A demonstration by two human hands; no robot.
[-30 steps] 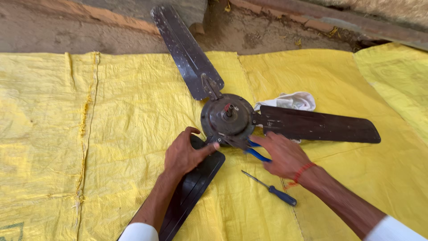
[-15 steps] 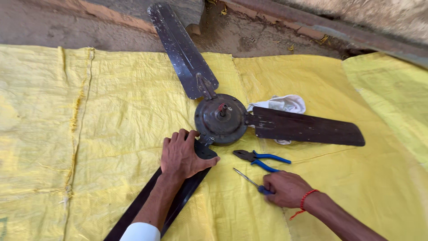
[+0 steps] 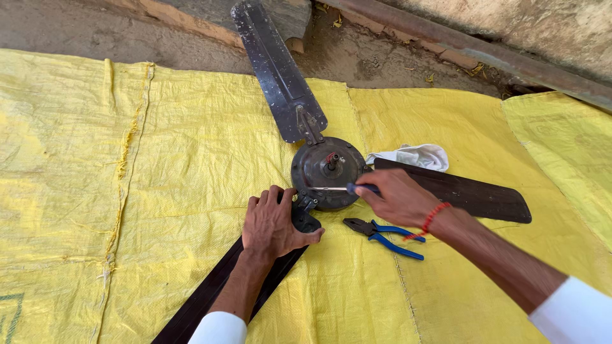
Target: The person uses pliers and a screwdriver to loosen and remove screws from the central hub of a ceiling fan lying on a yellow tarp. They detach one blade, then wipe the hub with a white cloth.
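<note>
Nearest me, my left hand (image 3: 275,220) presses flat, fingers spread, on the root of the near blade (image 3: 210,296) of the ceiling fan, which lies on the yellow tarp (image 3: 159,159). Blue-handled pliers (image 3: 382,234) lie loose beside it. My right hand (image 3: 398,197) has its grip closed round a screwdriver (image 3: 338,188), whose tip rests on the motor hub (image 3: 328,172). Judged: the hub is heavy and rigid; the blades are thin, springy and dusty, so they are best held at the bracket roots. Beyond lies a white cloth (image 3: 417,155).
</note>
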